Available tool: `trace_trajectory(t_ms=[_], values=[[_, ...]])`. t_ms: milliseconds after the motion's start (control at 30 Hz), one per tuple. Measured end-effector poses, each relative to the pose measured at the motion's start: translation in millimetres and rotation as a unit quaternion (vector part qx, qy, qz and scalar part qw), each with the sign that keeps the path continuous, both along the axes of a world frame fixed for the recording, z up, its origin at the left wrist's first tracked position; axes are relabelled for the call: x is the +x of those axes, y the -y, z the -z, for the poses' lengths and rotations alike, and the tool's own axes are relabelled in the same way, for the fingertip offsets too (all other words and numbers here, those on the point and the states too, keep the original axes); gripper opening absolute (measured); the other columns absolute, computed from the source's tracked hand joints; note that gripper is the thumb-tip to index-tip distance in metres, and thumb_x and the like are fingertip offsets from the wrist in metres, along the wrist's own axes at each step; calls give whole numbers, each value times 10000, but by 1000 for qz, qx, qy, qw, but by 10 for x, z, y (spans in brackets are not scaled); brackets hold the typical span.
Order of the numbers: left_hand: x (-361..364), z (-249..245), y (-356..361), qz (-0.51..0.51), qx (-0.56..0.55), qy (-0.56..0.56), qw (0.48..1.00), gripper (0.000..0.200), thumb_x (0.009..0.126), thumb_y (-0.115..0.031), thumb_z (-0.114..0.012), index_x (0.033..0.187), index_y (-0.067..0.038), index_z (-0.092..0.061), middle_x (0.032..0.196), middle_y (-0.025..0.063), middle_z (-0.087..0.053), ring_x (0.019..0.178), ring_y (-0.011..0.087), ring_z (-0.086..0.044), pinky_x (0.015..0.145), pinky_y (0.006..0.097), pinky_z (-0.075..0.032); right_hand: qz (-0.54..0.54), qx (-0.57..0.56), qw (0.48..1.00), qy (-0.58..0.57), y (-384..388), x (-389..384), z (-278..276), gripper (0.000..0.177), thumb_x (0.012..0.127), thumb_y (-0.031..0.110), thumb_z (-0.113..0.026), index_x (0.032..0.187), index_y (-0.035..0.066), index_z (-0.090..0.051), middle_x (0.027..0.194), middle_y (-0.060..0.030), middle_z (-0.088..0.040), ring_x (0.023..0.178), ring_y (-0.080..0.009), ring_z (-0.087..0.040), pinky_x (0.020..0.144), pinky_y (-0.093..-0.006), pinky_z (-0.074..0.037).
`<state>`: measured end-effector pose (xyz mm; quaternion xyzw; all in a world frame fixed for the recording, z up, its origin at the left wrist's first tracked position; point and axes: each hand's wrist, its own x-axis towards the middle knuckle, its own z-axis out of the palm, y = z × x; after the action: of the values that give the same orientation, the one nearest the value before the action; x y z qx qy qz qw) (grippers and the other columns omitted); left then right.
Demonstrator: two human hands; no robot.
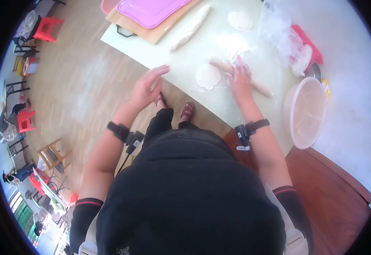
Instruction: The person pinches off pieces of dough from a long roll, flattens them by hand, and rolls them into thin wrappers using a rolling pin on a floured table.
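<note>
My right hand [240, 83] rests over a wooden rolling pin [262, 89], gripping it around its middle on the pale table [185, 72]. Just left of the pin lies a flat round of dough [208, 77]. Off the table's near edge, my left hand [146, 88] is raised with its fingers stretched out and nothing in it. Farther back sits another flat dough piece [239, 21]. A long roll of dough [191, 29] lies at an angle toward the back left. Loose white flour [232, 42] dusts the tabletop.
A pink tray [151, 10] lies on a wooden board [157, 34] at the back left. To the right are clear plastic bags [279, 27], a red bag [310, 49] and a pale plastic basin [291, 112]. Red stools [47, 29] and other people are far left.
</note>
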<state>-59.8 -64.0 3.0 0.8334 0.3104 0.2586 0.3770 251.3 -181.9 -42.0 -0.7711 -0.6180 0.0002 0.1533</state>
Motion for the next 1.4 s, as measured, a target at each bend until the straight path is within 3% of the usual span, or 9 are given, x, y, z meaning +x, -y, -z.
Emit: trace_trajectory(t_ms=[200, 333, 500, 733, 867, 967, 1200, 1300, 1400], values=[[-1036, -254, 114, -80, -15, -151, 985, 237, 914, -35, -547, 1135, -47, -633, 1079, 181, -662, 1011, 354, -633, 858, 398, -508, 156, -19, 987, 18, 363, 456, 56, 390, 884, 221, -630, 1211, 26, -542, 1473, -122, -389, 1265, -376, -438, 1084, -468, -356], [-1488, -285, 316, -117, -3, -203, 972, 210, 921, -63, -546, 1103, -42, -648, 1057, 184, -668, 999, 363, -633, 854, 395, -509, 127, 24, 990, 49, 303, 392, 2, 391, 881, 232, -634, 1204, 27, -553, 1409, -129, -446, 1230, -370, -464, 1052, -473, -378], [-1719, -268, 498, -143, -58, -252, 955, 201, 920, -85, -554, 1084, -35, -659, 1060, 168, -675, 1008, 341, -639, 856, 393, -509, 43, -3, 992, -115, -57, -306, -182, 341, 840, 241, -679, 1105, 40, -603, 1155, -135, -547, 1117, -349, -522, 938, -440, -447], [-2194, 44, 505, -147, -65, -273, 948, 220, 919, -107, -554, 1091, -12, -654, 1087, 174, -675, 1024, 330, -640, 889, 385, -506, 140, -92, 969, -181, -333, -395, -66, 347, 759, 240, -751, 1007, 45, -606, 1066, -154, -553, 1036, -331, -557, 885, -427, -478], [-2404, 87, 594, -189, -148, -297, 924, 264, 912, -140, -569, 1130, -14, -649, 1076, 186, -679, 1002, 319, -652, 887, 395, -507, 154, -90, 954, -242, -354, -404, -21, 298, 739, 255, -749, 926, 60, -624, 1034, -142, -577, 1005, -325, -582, 859, -430, -490], [-2385, -18, 680, -198, -183, -324, 907, 287, 910, -158, -576, 1147, -14, -646, 1060, 186, -685, 988, 313, -659, 877, 401, -509, 190, -95, 960, -183, -381, -463, -89, 272, 736, 242, -747, 898, 70, -612, 1020, -129, -591, 981, -317, -594, 829, -432, -497], [-2665, 487, 586, -191, -181, -275, 925, 314, 919, -164, -575, 1164, 22, -636, 1035, 207, -691, 1002, 294, -661, 880, 388, -506, 196, -145, 946, -213, -363, -457, -94, 256, 768, 214, -751, 960, 95, -630, 1047, -127, -599, 1017, -323, -598, 862, -442, -504], [-2567, 331, 586, -189, -215, -290, 913, 353, 918, -189, -585, 1185, 40, -618, 1011, 201, -694, 1002, 286, -658, 870, 378, -501, 232, -93, 929, -272, -342, -452, -52, 222, 762, 201, -752, 918, 88, -643, 1024, -123, -610, 990, -323, -611, 844, -440, -511], [-2544, 325, 564, -193, -276, -277, 900, 362, 907, -195, -598, 1178, 45, -615, 992, 191, -697, 988, 259, -660, 858, 369, -499, 219, -163, 923, -272, -335, -432, -148, 222, 762, 197, -750, 905, 72, -635, 1044, -129, -621, 983, -316, -617, 830, -436, -514]])
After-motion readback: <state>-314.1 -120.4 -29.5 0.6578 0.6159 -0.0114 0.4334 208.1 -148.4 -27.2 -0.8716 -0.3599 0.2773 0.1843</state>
